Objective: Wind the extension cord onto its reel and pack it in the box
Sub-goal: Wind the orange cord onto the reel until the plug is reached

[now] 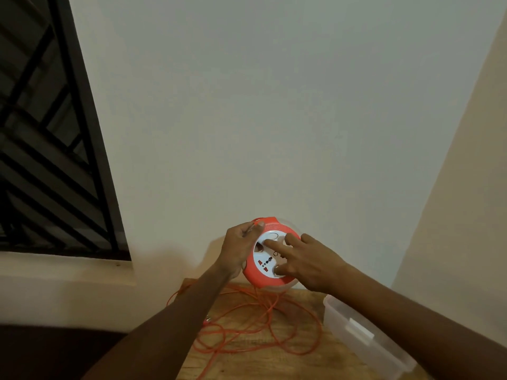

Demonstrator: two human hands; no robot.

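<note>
An orange reel [260, 275] with a white socket face is held up above the wooden table [329, 360]. My left hand [238, 249] grips the reel's left rim, thumb over the top edge. My right hand [307, 260] lies on the white face, its fingers curled into the face's recesses. The orange cord [263, 327] hangs from the reel's underside and lies in loose tangled loops on the table. A clear plastic box [365, 338] stands on the table at the right, partly hidden by my right forearm.
A plain wall rises right behind the table. A dark barred window [46, 149] with a ledge sits at the left. The floor left of the table is dark. The cord loops reach the table's left edge.
</note>
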